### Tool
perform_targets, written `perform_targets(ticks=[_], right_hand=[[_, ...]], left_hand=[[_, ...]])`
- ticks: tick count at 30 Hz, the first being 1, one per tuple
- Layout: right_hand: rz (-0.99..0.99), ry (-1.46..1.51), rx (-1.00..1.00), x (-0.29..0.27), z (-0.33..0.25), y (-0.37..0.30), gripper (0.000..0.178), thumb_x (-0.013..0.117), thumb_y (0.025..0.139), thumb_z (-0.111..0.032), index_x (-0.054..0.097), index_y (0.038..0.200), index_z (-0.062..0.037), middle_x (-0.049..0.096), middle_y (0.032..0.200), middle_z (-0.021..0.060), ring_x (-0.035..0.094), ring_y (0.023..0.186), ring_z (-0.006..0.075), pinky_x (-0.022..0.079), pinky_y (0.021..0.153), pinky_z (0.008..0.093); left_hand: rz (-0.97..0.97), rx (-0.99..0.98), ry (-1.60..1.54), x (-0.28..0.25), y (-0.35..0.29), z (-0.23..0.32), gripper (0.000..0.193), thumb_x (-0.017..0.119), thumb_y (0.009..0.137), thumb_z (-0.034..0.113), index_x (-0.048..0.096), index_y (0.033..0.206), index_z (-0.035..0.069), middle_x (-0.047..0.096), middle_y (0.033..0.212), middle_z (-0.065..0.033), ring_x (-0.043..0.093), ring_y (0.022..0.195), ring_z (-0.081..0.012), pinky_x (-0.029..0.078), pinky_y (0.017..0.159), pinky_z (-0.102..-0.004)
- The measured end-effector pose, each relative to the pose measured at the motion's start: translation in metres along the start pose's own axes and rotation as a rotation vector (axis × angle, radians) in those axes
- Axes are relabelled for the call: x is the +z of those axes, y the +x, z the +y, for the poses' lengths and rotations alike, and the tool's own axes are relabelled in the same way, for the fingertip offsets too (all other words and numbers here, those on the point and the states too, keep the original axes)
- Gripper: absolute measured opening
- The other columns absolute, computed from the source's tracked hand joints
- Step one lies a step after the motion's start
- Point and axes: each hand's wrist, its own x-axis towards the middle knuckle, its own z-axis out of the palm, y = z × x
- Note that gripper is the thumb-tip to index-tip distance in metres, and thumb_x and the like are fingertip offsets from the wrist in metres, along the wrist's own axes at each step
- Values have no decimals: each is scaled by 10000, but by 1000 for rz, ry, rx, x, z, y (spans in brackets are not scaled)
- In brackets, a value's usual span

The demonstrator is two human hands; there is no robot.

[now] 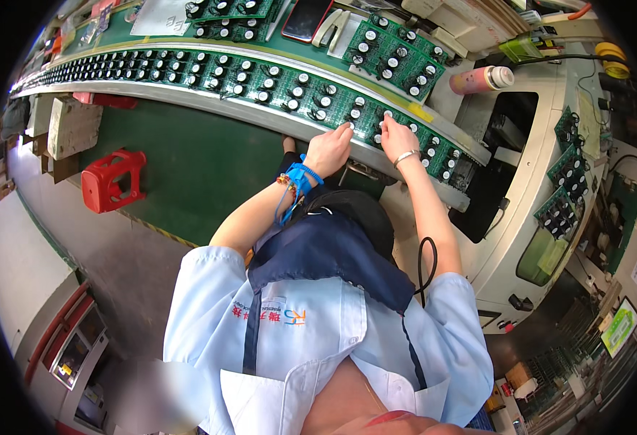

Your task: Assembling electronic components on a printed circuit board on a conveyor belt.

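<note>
A long row of green circuit boards (300, 93), set with black capacitors with white round tops, lies in the metal rail in front of me. My left hand (330, 150), with a blue coiled strap at its wrist, is closed at the near edge of a board. Its thumb and forefinger pinch a white-topped capacitor (351, 126). Just to the right, my right hand (400, 141), wearing a bangle, reaches over the same row. Its fingertips are pressed together on another capacitor (388, 114). The other fingers of both hands curl inward.
Beyond the rail lie more boards (391, 54), a phone (307, 18) and white paper (160, 17). A pink bottle (481, 80) stands by the pale machine (525, 181) at the right, where boards (561, 210) are propped. A red stool (114, 181) is at the left.
</note>
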Motion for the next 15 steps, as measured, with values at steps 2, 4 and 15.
perform_targets(ticks=[2,4,15], right_hand=[[-14,-6,5,-1,6,1,233,452,791,-163,522,1007,-112,595,697,137,578,665,322,452,568,430],[46,205,-80,-4,10,1,225,444,770,-135,535,976,-123,597,712,111,574,660,312,450,575,418],[-92,75,-90,2,-44,3,170,426,780,-159,522,917,-132,595,724,114,576,694,314,447,593,434]], left_hand=[[21,16,-8,-1,2,1,214,528,706,82,467,904,29,543,1024,-118,576,688,-254,471,586,-347],[15,13,-19,-3,2,3,207,530,704,80,472,897,32,547,1005,-113,575,698,-251,471,589,-344],[8,-18,-124,-25,-13,4,171,505,722,44,507,893,43,560,887,-94,562,755,-266,460,635,-342]])
